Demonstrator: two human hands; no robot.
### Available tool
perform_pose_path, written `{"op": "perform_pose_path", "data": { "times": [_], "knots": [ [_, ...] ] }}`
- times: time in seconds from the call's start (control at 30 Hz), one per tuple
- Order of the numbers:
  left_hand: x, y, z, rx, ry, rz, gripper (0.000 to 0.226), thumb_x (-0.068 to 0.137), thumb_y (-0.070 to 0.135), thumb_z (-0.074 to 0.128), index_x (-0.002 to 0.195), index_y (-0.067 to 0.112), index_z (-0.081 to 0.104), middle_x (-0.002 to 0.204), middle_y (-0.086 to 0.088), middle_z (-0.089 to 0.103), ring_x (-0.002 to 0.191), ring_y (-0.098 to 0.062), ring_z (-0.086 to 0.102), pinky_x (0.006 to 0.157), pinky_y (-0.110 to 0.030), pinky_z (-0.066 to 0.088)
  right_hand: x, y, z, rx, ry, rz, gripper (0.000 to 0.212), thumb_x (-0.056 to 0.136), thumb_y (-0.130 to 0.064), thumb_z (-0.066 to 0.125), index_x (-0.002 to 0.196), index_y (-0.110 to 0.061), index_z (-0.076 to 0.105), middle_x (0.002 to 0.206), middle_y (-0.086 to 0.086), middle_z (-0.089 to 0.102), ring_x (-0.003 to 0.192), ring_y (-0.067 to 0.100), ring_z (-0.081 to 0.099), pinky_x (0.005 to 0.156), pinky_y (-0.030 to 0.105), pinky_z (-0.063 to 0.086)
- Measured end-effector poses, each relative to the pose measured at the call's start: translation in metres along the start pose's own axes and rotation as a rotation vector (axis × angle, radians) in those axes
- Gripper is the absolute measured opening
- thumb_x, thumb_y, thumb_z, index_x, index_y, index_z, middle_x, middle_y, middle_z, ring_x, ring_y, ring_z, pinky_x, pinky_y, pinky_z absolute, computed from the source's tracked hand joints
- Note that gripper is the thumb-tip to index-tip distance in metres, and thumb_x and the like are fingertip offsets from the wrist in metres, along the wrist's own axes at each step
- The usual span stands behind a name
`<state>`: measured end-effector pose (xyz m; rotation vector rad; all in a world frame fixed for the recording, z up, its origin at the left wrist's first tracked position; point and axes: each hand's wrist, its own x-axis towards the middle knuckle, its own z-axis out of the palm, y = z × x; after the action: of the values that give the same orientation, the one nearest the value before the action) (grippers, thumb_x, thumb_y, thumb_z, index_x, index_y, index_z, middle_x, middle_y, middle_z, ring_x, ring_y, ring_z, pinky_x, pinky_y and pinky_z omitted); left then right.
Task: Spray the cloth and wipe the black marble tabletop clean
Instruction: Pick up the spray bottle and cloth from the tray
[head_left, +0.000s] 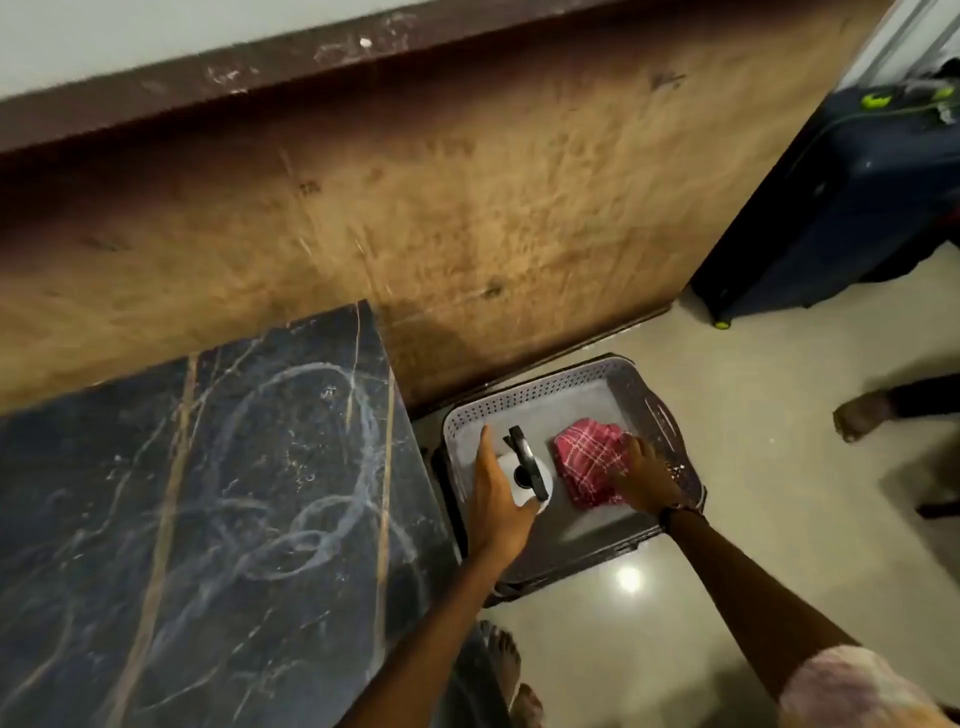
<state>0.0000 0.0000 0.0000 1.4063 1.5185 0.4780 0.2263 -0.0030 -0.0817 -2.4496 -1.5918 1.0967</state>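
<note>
Grey plastic basket (670, 410) sitting on floor just right of black marble worktop (208, 519), whose top is showing pale chalky swirls. Left hand (496, 499) wrapping around white spray bottle (524, 480) with black trigger head, standing inside basket. Right hand (644, 475) resting fingers spread on folded red checked cloth (587, 462), lying in basket right of bottle. Dark blue suitcase (841, 208) standing by wall, far right.
</note>
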Motion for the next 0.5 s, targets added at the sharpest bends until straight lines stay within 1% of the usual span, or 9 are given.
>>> {"op": "perform_pose_path", "data": {
  "times": [0.07,0.13,0.23,0.3,0.37,0.43,0.5],
  "knots": [
    [0.011,-0.002,0.009,0.006,0.017,0.003,0.107,0.072,0.013,0.078,0.148,0.029,0.006,0.158,-0.003,0.02,0.141,-0.027,0.03,0.104,-0.043,0.04,0.012,0.002,0.008,0.087,0.064,0.089,0.08,0.087,-0.033,0.066,0.147,-0.004,0.021,0.148,0.027,0.029,0.132,0.049,0.033,0.105,0.064,0.033],
    [0.02,-0.007,0.017,0.013,-0.003,-0.005,0.104,0.071,0.013,0.079,0.148,0.027,0.01,0.156,-0.002,0.026,0.137,-0.026,0.037,0.101,-0.038,0.043,0.019,-0.003,0.014,0.157,0.072,0.186,0.089,0.084,-0.04,0.069,0.148,-0.005,0.018,0.15,0.026,0.027,0.135,0.049,0.028,0.108,0.063,0.029],
    [0.028,-0.016,0.027,0.029,0.013,0.013,0.094,0.074,0.018,0.076,0.147,0.023,0.017,0.151,-0.004,0.037,0.129,-0.024,0.047,0.095,-0.031,0.045,0.028,-0.006,0.02,0.091,0.119,0.271,0.097,0.08,-0.045,0.072,0.148,-0.004,0.017,0.148,0.027,0.026,0.135,0.049,0.025,0.107,0.06,0.027],
    [0.033,-0.022,0.033,0.023,0.038,0.02,0.088,0.075,0.022,0.076,0.145,0.023,0.022,0.145,-0.006,0.046,0.125,-0.025,0.051,0.094,-0.032,0.047,0.035,-0.001,0.024,0.128,0.154,0.291,0.098,0.075,-0.043,0.078,0.145,-0.003,0.022,0.145,0.027,0.031,0.133,0.048,0.03,0.106,0.06,0.03],
    [0.039,-0.03,0.039,0.044,0.079,0.004,0.081,0.077,0.024,0.074,0.144,0.023,0.027,0.137,-0.009,0.053,0.12,-0.027,0.055,0.092,-0.037,0.05,0.041,0.005,0.027,0.247,0.146,0.301,0.094,0.071,-0.036,0.082,0.14,0.001,0.029,0.138,0.028,0.04,0.127,0.047,0.041,0.103,0.057,0.037],
    [0.043,-0.035,0.044,0.086,0.121,0.009,0.075,0.081,0.023,0.071,0.142,0.027,0.028,0.127,-0.011,0.061,0.113,-0.029,0.061,0.086,-0.04,0.054,0.043,0.008,0.028,0.415,0.138,0.319,0.085,0.07,-0.028,0.084,0.133,0.004,0.037,0.129,0.026,0.052,0.117,0.043,0.053,0.097,0.051,0.046],
    [0.045,-0.037,0.043,0.109,0.139,0.037,0.071,0.084,0.026,0.067,0.14,0.032,0.025,0.116,-0.011,0.067,0.101,-0.028,0.067,0.079,-0.04,0.058,0.041,0.008,0.027,0.498,0.107,0.309,0.07,0.071,-0.028,0.083,0.124,0.003,0.05,0.119,0.022,0.062,0.105,0.037,0.062,0.091,0.045,0.051]
  ]
}}
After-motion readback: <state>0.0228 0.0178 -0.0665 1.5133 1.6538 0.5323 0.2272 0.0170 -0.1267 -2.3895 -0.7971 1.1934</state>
